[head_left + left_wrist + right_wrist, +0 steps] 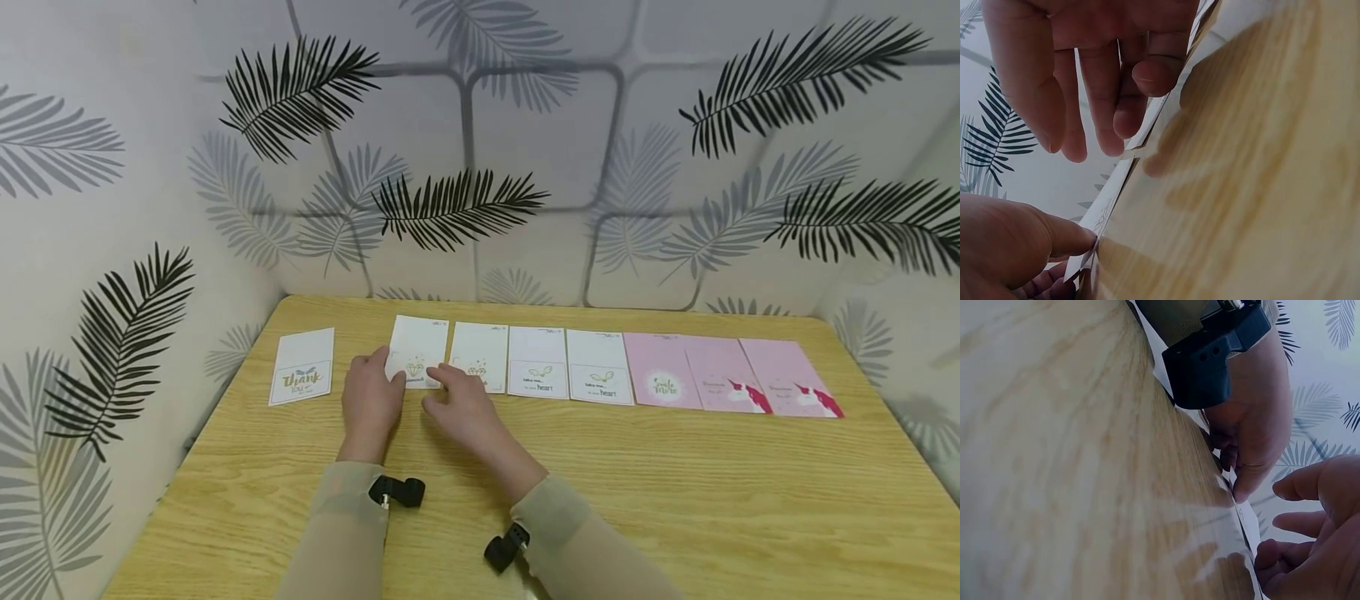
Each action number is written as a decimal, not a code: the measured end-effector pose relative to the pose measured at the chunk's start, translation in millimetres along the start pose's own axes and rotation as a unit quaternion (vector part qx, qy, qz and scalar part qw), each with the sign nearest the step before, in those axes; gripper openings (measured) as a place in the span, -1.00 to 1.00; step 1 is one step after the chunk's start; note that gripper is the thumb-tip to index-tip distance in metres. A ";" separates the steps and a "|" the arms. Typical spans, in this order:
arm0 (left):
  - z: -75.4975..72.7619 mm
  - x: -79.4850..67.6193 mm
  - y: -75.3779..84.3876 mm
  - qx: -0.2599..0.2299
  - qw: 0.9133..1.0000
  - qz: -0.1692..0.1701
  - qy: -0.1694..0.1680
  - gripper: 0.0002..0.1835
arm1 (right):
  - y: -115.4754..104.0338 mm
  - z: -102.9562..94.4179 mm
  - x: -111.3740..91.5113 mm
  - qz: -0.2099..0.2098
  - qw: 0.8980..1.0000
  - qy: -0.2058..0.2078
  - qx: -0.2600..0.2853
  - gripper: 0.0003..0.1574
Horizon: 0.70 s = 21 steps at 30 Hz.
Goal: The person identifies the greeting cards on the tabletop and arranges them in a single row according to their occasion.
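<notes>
My left hand (371,400) is at the left edge of a white card (422,340) printed with a gold diamond. In the left wrist view its thumb (1075,239) pinches that card's edge against the curled fingers. My right hand (465,408) hovers by the same card's lower right corner, index finger closest and thumb apart from it. Seen in the right wrist view, this right hand (1319,534) has its fingers loosely spread. A second diamond card (480,346) lies just right of the first, its lower left corner partly hidden by my right hand.
A white "thank you" card (303,367) lies off to the left. Rightward in the row are two winged "heart" cards (537,362), a pink card (663,354) and two pink unicorn cards (787,367). The wooden table (675,492) meets a leaf-patterned wall (525,250).
</notes>
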<state>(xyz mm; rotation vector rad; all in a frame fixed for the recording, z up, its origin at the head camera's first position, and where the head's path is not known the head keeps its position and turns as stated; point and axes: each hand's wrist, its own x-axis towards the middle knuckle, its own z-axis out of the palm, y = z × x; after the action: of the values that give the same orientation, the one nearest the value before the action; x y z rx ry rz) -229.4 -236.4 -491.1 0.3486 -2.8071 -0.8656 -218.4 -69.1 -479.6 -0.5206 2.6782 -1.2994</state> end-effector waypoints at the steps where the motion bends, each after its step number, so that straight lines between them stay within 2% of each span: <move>1: 0.1 0.1 0.1 0.001 1.000 0.001 0.001 -0.40 | -0.3 0.0 -0.3 -0.001 1.000 -0.003 0.001 -0.36; 12: -1.3 1.3 0.4 0.007 1.000 0.001 -0.002 -0.44 | 2.3 2.2 -1.0 -0.035 0.999 -0.018 -0.013 -0.44; 21: -0.4 2.7 0.8 0.015 1.000 -0.001 -0.007 -0.48 | 4.7 2.6 -1.1 -0.033 0.999 -0.018 -0.009 -0.45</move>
<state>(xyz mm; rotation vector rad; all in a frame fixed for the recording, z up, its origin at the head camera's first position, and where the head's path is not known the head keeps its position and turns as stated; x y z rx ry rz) -232.0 -236.7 -490.0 0.3500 -2.8359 -0.8298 -217.9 -67.9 -484.9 -0.6345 2.6660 -1.2716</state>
